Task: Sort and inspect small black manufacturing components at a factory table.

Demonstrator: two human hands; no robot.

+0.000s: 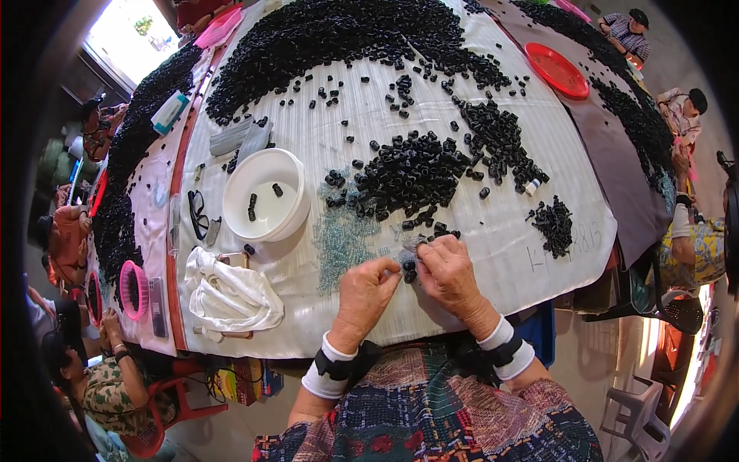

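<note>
My left hand (pixel 368 292) is closed, thumb and index finger pressed together; anything in the pinch is too small to make out. Close beside it, my right hand (pixel 449 276) is closed too, its fingertips curled toward the table. Small black cylindrical parts (pixel 409 270) show between the two hands, against the right fingertips. A greyish translucent bit (pixel 413 243) sits at the right index finger; its kind is unclear. Just beyond the hands lies a heap of black cylindrical parts (pixel 412 173). Tiny clear bluish pieces (pixel 342 246) are scattered left of it.
A white bowl (pixel 289 206) holds a few black parts. Left of it lie glasses (pixel 198 215) and a white cloth (pixel 231 292). Thin black pieces (pixel 553 227) form a pile at right. A large black heap (pixel 331 38) covers the far side. Other people sit at neighbouring tables.
</note>
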